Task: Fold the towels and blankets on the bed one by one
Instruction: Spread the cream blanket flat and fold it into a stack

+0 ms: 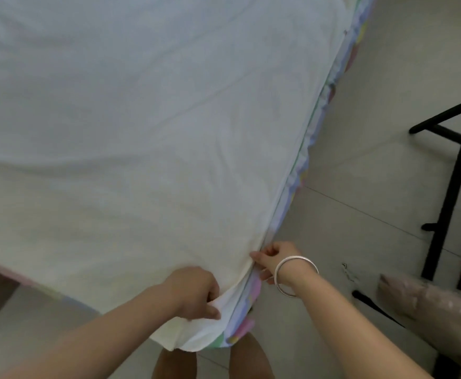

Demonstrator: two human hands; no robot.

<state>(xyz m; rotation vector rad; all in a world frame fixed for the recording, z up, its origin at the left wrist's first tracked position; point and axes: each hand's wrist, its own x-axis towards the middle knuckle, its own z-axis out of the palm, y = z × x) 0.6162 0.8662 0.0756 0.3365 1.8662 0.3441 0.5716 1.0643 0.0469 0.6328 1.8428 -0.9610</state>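
The white blanket is lying spread over the bed, filling the left and far side; at its near corner the left hand is bunching the cloth in curled fingers; just right of it the right hand is pinching the blanket's edge; a first fold seems to be starting, calling next for carrying this corner across to the far side

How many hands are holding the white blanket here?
2. The left hand grips the white blanket near its closest corner; the right hand, wearing a bangle, pinches its edge just beyond.
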